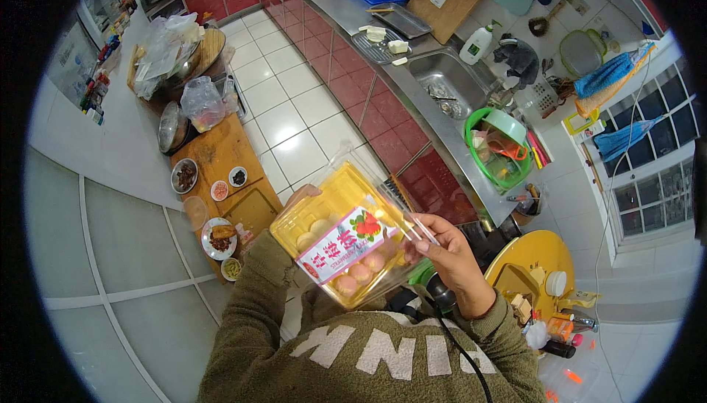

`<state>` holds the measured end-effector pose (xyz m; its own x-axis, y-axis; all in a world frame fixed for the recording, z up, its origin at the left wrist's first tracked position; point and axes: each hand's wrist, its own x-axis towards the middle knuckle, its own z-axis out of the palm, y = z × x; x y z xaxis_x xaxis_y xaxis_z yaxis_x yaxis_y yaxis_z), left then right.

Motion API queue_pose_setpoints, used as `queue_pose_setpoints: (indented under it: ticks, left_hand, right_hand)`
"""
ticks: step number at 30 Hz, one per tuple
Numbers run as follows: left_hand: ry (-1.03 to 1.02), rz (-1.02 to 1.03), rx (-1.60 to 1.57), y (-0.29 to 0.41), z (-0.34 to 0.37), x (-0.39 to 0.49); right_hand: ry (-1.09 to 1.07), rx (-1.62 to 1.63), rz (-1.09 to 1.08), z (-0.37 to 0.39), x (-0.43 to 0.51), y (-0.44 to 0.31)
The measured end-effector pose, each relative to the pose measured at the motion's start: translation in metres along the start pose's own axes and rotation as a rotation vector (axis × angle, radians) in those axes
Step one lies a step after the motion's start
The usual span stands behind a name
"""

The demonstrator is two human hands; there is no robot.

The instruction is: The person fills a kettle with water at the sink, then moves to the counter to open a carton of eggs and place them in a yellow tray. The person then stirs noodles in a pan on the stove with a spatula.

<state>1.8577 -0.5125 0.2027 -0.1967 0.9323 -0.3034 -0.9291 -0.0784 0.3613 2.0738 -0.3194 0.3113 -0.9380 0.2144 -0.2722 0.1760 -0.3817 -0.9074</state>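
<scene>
In front of my chest I hold a pastry package (320, 204), a yellow plastic tray under clear plastic. Pale and pink round pastries (356, 273) show through it, and part of the tray bears none. Across the front runs a label (348, 245) with writing and a strawberry picture. My left hand (301, 196) supports the upper left side, mostly hidden behind the tray. At the right edge, my right hand (453, 262) pinches the clear plastic between thumb and fingers. Whether the lid is loose there cannot be told.
On the wooden table (221, 149) to the left are a bowl of dark food (184, 175), small dishes and a plate of food (219, 239). A steel sink (447, 80) and green basket (497, 149) line the counter. A yellow round table (530, 254) stands right.
</scene>
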Motion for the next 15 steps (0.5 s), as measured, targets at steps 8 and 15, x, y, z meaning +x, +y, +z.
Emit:
queue_pose_setpoints:
  ticks: [8,15]
  left_hand:
    - [0.094,0.092,-0.124,-0.001,0.000,0.022]
    - [0.231,0.333,-0.052,-0.017,-0.007,0.045]
  right_hand:
    - [-0.062,0.069,-0.142,-0.019,0.001,0.001]
    - [0.042,-0.076,-0.199,-0.032,0.000,0.000]
